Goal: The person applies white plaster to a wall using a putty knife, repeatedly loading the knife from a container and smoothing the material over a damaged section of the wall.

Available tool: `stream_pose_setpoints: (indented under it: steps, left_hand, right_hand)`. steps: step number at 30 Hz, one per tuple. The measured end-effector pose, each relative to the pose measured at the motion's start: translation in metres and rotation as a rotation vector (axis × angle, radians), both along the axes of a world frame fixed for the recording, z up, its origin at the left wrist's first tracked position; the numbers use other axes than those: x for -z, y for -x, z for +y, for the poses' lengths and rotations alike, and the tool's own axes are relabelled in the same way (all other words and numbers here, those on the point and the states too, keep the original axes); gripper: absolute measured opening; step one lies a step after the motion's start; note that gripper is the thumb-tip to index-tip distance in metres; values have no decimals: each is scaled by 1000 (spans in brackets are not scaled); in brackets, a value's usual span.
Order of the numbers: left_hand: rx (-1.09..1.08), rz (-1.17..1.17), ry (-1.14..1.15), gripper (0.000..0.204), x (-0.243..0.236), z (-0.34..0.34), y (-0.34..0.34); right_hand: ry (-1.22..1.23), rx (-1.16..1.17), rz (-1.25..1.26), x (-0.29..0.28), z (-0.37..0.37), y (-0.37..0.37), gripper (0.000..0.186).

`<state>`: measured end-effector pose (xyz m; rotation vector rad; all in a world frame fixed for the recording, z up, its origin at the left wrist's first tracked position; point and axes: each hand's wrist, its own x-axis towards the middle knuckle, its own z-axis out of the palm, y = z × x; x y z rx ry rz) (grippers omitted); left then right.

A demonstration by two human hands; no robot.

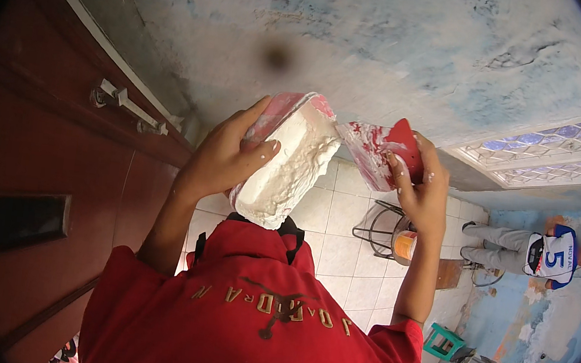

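Observation:
My left hand (231, 152) grips a pinkish-red plastic tray (278, 112) from its left side, the thumb over the near rim. Thick white putty (291, 164) fills the tray and bulges ragged along its right side. My right hand (424, 189) is closed on the red handle end of a putty spreader (367, 153), whose broad blade is smeared with white. The blade's left edge is right by the tray's upper right side; I cannot tell whether they touch. Small white specks dot the fingers of both hands.
A patchy blue-grey wall (364, 39) rises ahead. A dark red door (61, 119) with a metal handle (127, 104) stands at left. On the tiled floor (344, 216) are a metal stool (375, 223), an orange-and-white tub (405, 246) and a green stool (443, 341). Another person (547, 254) stands at right.

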<state>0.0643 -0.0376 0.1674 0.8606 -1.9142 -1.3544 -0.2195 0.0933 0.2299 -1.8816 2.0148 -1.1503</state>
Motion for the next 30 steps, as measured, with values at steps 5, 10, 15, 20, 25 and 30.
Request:
stream_pose_setpoints:
  steps: [5,10,15,20,25,30]
  left_hand:
    - [86,-27,-24,70,-10,-3,5]
    - [60,-138,133,71,-12,-6,11]
    - [55,-181,168,66,-18,-13,24]
    - [180,-425,81,58,-39,-23,36]
    - [239,-388,-12,56,-18,-37,37]
    - [155,-398,113,64,10,-42,36]
  right_hand:
    - [-64,-56,194,-6,-9,-6,39]
    - [-334,-52,104,-10,-13,3,38]
    - [-337,-93,-95,27,-15,24,39]
    - [-346,-147,-391,67,-17,32,38]
    - [-434,-233,-628,97,-19,23,36]
    - [-434,-260,-681,112,-16,11,35]
